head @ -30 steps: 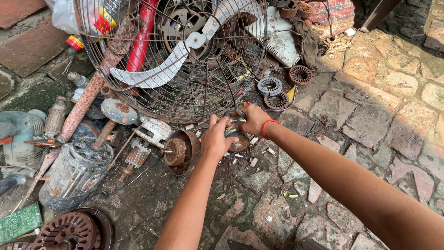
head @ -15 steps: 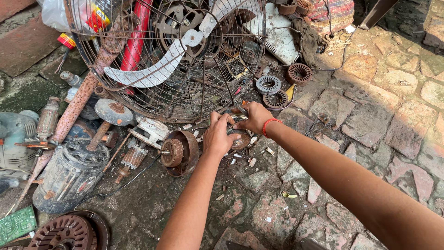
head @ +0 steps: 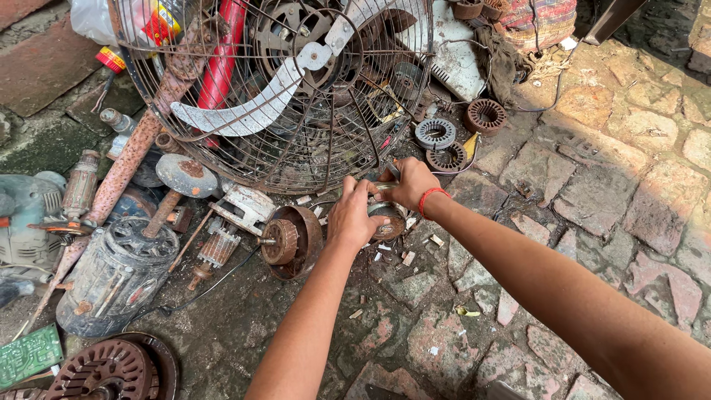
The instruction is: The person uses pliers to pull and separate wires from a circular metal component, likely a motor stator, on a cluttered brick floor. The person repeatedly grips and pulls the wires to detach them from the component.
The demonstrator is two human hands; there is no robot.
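My left hand and my right hand meet over a small round metal motor part on the stone ground, both gripping it. A red band circles my right wrist. Just left of my left hand lies a rusty motor end bell with its rotor. Behind the hands leans a large wire fan guard with a pale fan blade inside it. The part is mostly hidden by my fingers.
A grey motor housing lies at left beside a long rusty rod. A green circuit board and a ribbed rotor disc sit at lower left. Stator rings lie behind my hands. Stone paving spreads right.
The view has shifted slightly; both hands stay together on the small part, with my right hand turned a little over it.
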